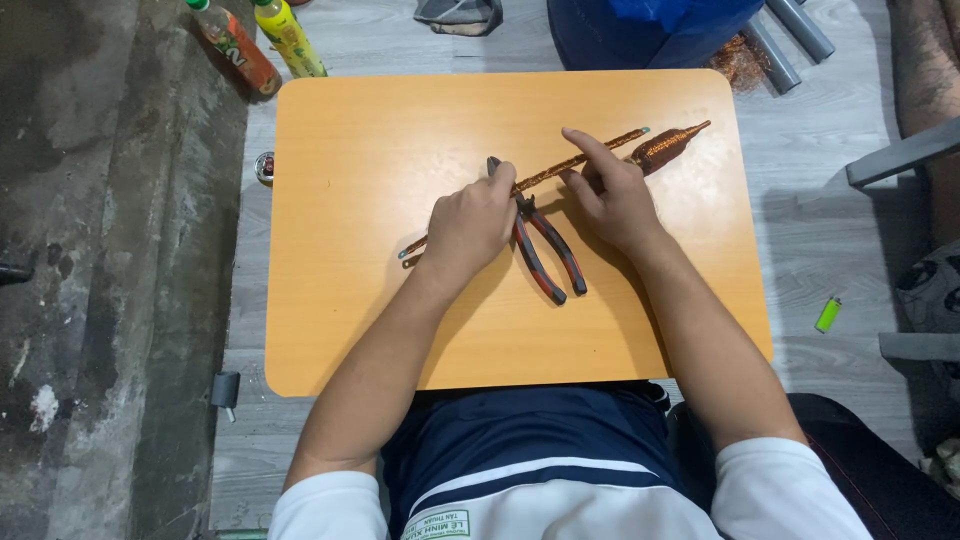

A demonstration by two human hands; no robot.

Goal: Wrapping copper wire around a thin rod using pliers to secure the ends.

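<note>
A long thin rod wrapped in copper wire (548, 170) lies diagonally across the orange tabletop (340, 200). My left hand (470, 222) rests over its lower part, fingers curled around it. My right hand (610, 195) presses on the upper part, index finger stretched along the rod. Between my hands lie pliers with red-and-black handles (545, 255), jaws under the rod by my left fingers. A cone-shaped copper wire spool (665, 148) lies just beyond my right hand.
Two drink bottles (262, 40) stand on the floor past the table's far left corner. A blue container (640, 30) and grey pipes (790, 35) sit beyond the far edge. A green lighter (827, 314) lies on the floor at right.
</note>
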